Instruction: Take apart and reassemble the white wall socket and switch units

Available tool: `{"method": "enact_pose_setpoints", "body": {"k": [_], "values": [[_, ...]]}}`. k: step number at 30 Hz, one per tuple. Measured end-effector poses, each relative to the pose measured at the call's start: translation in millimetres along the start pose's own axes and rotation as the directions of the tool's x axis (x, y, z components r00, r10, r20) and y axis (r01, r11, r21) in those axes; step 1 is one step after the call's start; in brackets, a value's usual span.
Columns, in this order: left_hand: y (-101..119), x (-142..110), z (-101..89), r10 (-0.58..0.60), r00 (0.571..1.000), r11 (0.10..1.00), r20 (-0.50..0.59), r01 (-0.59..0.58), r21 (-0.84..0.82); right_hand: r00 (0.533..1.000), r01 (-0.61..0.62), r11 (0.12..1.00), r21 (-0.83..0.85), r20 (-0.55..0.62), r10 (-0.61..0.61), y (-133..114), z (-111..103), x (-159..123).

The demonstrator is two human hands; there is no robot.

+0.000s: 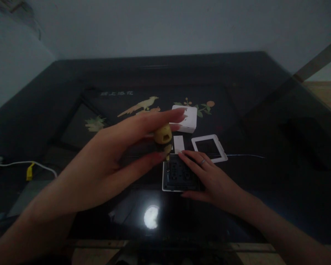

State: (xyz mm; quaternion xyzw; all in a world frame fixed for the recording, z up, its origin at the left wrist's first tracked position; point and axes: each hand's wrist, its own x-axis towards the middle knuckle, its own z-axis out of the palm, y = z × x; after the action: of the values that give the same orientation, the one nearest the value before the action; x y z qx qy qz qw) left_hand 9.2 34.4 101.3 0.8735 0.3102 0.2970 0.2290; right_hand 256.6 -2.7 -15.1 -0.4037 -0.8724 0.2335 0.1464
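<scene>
My left hand (113, 158) is closed around the yellow handle of a screwdriver (163, 135), which stands roughly upright. Its tip points down at the upper left part of a wall switch panel (182, 180); whether the tip sits in a screw cannot be made out. The panel lies with its black back up and a white rim showing at the left and bottom. My right hand (209, 175), with a ring on one finger, grips the panel's right side, fingers on top and thumb at the lower edge. Just above the panel lies a small white rectangular piece (178, 141).
A white square frame (223, 149) lies right of the panel, and a white boxy switch piece (191, 119) sits farther back. The glossy black table (251, 110) bears a bird and flower pattern. A white cable (16, 162) with a yellow tag (29, 172) is at left.
</scene>
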Motion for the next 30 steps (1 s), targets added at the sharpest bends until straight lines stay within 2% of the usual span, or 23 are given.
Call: {"method": "enact_pose_setpoints", "body": {"k": [2, 4, 8, 10, 12, 14, 17, 18, 20, 22, 24, 26, 30], "values": [[2, -1, -4.8, -0.031, 0.998, 1.000, 0.054, 0.030, 0.007, 1.000, 0.001, 1.000, -0.003, -0.003, -0.001, 0, 0, 0], [1, -2, -4.4, -0.027, 0.999, 0.999, 0.024, 0.026, 0.026, 1.000, -0.001, 1.000, -0.008, -0.002, 0.001, 1, 1, 0], [-5, 2, 7.0, 0.131, 0.982, 0.982, -0.138, -0.110, 0.153, 1.000, 0.009, 1.000, -0.019, -0.006, -0.009, 1, 1, 0], [-5, 4, 9.7, 0.185, 0.973, 0.966, -0.135, -0.154, 0.210, 1.000, 0.013, 1.000, -0.024, -0.009, -0.013, 2, 1, 0], [-2, 3, 6.9, 0.136, 0.987, 0.978, -0.083, -0.120, 0.172, 1.000, 0.010, 1.000, -0.019, -0.003, -0.010, 2, 1, 0], [1, 0, 0.5, 0.034, 0.999, 0.996, 0.003, -0.034, 0.086, 1.000, 0.010, 1.000, -0.011, 0.002, -0.009, 2, 0, 0], [2, -5, -6.1, -0.073, 0.993, 0.997, 0.090, 0.072, 0.013, 1.000, 0.014, 1.000, -0.010, -0.005, -0.014, 1, 0, 0], [2, -5, -5.5, -0.085, 0.994, 0.996, 0.074, 0.084, 0.013, 1.000, 0.013, 1.000, -0.011, -0.006, -0.013, 1, 0, 0], [-2, -4, -0.2, -0.062, 0.998, 0.997, -0.024, 0.064, 0.051, 1.000, 0.008, 1.000, -0.008, -0.005, -0.008, 1, 0, 0], [-6, -1, 7.8, 0.023, 0.990, 0.991, -0.141, -0.004, 0.136, 1.000, 0.011, 1.000, -0.007, -0.012, -0.012, 1, 0, 0], [-7, 1, 13.3, 0.124, 0.972, 0.977, -0.197, -0.086, 0.195, 1.000, 0.017, 1.000, -0.011, -0.021, -0.017, 1, 0, 0], [-5, 2, 13.0, 0.148, 0.974, 0.977, -0.174, -0.117, 0.176, 1.000, 0.014, 1.000, -0.019, -0.021, -0.015, 1, 0, 0], [3, 0, 1.0, 0.003, 1.000, 0.993, -0.008, -0.002, 0.121, 1.000, 0.011, 1.000, -0.029, -0.008, -0.011, 1, 1, 1]]}}
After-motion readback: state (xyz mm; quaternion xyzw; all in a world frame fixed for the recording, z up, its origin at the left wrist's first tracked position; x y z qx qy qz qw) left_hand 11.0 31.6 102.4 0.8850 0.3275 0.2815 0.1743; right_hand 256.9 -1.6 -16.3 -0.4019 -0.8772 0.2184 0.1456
